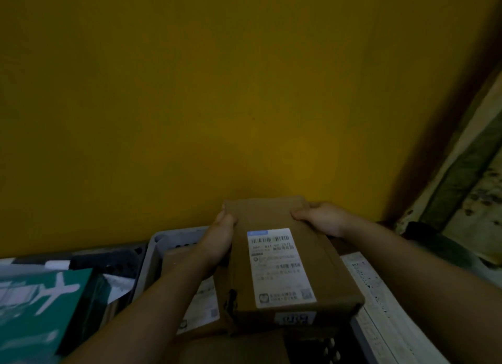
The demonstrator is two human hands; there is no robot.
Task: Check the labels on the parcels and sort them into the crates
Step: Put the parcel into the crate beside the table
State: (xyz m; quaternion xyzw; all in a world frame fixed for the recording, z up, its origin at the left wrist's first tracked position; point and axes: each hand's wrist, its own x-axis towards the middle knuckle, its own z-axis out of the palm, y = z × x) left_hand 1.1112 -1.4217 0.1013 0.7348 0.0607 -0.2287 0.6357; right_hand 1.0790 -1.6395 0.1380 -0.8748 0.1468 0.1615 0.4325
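A brown cardboard parcel (282, 255) with a white shipping label (279, 266) on its top is held up in front of me, above a light grey crate (156, 244). My left hand (217, 238) grips the parcel's far left edge, thumb on top. My right hand (323, 217) grips its far right corner, thumb on top as well. Below it in the crate lies another brown parcel (201, 304) with a white label, partly hidden by my left forearm.
A dark crate (108, 257) at lower left holds a green-and-white box (38, 304) and white packets. A white printed parcel (380, 304) lies at lower right. A yellow wall (217, 92) fills the view ahead; a stained frame (467, 173) runs down the right side.
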